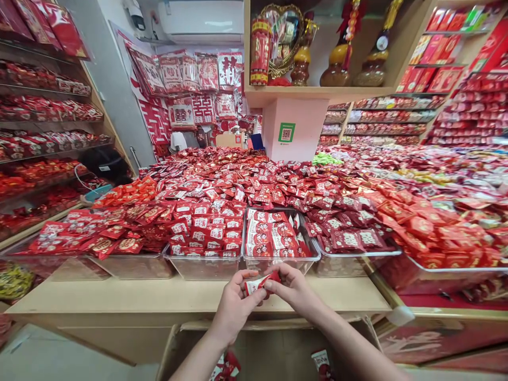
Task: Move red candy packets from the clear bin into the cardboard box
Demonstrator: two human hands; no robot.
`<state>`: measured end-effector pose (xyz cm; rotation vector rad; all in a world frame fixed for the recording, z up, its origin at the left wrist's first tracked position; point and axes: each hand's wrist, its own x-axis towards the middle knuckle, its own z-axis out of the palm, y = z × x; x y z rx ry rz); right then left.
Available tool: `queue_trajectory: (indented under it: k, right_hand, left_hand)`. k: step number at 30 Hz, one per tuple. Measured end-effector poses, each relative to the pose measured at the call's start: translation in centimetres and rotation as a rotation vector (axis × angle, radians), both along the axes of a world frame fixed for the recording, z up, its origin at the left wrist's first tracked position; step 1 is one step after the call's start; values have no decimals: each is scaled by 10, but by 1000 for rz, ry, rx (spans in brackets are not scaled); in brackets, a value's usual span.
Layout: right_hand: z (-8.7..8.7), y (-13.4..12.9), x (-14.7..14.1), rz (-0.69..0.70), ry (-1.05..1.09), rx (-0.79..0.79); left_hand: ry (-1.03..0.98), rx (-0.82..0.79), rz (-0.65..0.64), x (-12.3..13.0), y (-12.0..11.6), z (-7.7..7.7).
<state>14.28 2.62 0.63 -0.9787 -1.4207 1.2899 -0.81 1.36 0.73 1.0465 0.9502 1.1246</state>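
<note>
one red-and-white candy packet pinched between two hands

one wrapped candy packet (255, 286) is held up in front of the table edge, between the left hand (234, 304) and the right hand (296, 290). the left hand is half curled, thumb and fingers closed on the packet's white end; the right hand is nearly closed, its thumb pressing the red end. the packet slants, right end higher, and the fingers cover part of it and its print.

just beyond it stand three clear plastic bins side by side: a middle bin (281, 259) with red-and-white packets, a left bin (204, 267) of red packets and a right bin (353, 259) of dark red ones. more bins and heaps spread to both sides, too many packets to count.

below the hands is one open cardboard box (278, 346), cut off by the lower edge. one loose packet (322, 364) lies in it at right; a small cluster (225, 366) at left is partly behind the left forearm, so its number is unclear.

above, a wooden shelf (286, 92) carries three gourd ornaments (337, 63) and one ornate mirror (286, 39). one green qr-code sign (286, 133) hangs beneath, its small text unreadable.
</note>
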Motion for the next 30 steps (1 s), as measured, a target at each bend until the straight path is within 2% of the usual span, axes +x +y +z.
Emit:
queue_trajectory:
  k: [7,13,19,23,27,30]
  right_hand:
    - [-4,-2,-4,-59,61,-6]
    - [-8,-6,-2,-81,-77,67]
    - [-6,-9,-2,-69,-79,61]
    - [-4,-9,-1,-64,-95,71]
    - [-3,-11,1,-39,-192,86]
    - [5,-15,5,-21,-322,102]
  left_hand:
    - [8,-12,3,0,-2,3]
    - [53,9,17,-1,-1,0]
    - [32,-11,-22,0,0,1]
    - [43,-16,35,2,-1,5]
    - [45,-28,65,3,-1,8]
    - [14,-11,65,1,1,6]
